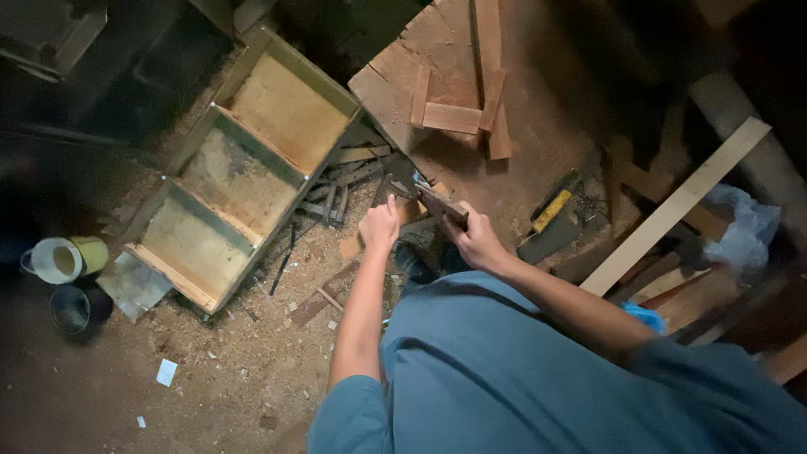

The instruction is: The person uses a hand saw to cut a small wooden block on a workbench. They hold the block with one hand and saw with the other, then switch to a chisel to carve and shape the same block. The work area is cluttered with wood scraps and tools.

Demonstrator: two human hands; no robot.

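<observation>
The right hand (477, 240) grips a small wooden block (441, 204) above the sawdust-strewn floor (235, 370); the left hand (380, 224) is fisted beside it. Nearby, a three-compartment wooden box (244, 172) holds only sawdust.

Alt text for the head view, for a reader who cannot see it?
Seen from above, a person's right hand grips a small wooden piece, the left hand closed in a fist beside it. A three-compartment wooden box lies on the sawdust-covered floor.
</observation>
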